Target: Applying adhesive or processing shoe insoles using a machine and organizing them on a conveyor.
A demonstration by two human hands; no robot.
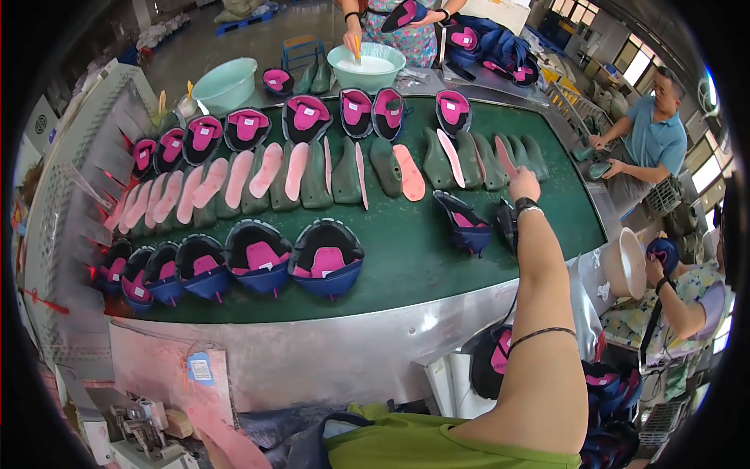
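Observation:
My right hand (525,186) reaches far across the green belt, its fingers closed at the lower end of a narrow pink insole (505,156). That insole stands edge-on among dark green shoe lasts (518,150). Just below the hand sits a dark shoe upper (508,223), partly hidden by my wrist. To its left lies a navy upper with a pink lining (462,223). Farther left, an orange-pink insole (408,173) leans beside a green last (385,166). I cannot make out my left hand anywhere in the picture.
Rows of lasts with pink insoles (235,178) and navy uppers (326,262) cover the belt (406,258). Behind it, a co-worker holds a brush in a pale green basin (366,66). Two people sit at the right. A metal housing (74,195) borders the left.

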